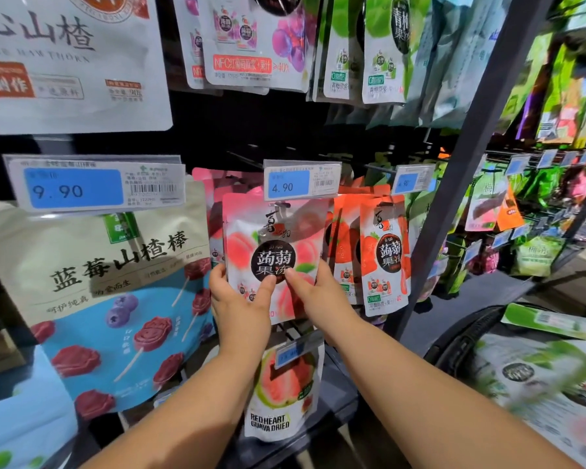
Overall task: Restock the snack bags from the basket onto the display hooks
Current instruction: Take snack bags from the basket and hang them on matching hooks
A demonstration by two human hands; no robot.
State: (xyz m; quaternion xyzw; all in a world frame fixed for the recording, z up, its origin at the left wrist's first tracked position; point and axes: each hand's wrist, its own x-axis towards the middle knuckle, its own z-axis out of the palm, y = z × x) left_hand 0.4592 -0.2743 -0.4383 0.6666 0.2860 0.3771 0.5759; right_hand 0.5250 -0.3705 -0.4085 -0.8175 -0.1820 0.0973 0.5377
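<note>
Shop racking of dark metal fills the frame, hung with rows of snack pouches under blue price tags. Largest, at upper left, is a white hawthorn bag; below it at left hangs a blueberry bag printed with lollipop shapes. At lower right sits the basket, its dark rim curving round blurred green-and-white packs waiting to go up.

At centre frame is the peach bag, upright and facing the camera, its top edge just under the 4.90 tag. More pink bags of the same kind hang behind it, and strawberry bags hang just beside it on the right. A guava bag hangs below, between the forearms.

Both hands hold the peach bag by its lower half. The left hand grips the left edge, thumb pressed on the front and fingers tucked behind. The right hand pinches the right edge the same way, thumb on the black round label.

This looks like the hanging step for one bag, with much of the basket load yet to place. The hook is hidden behind the tag, so whether the bag's hang hole is already threaded cannot be told. The next move probably calls for steering the hole onto the hook tip and sliding the bag back against the others before letting go.
</note>
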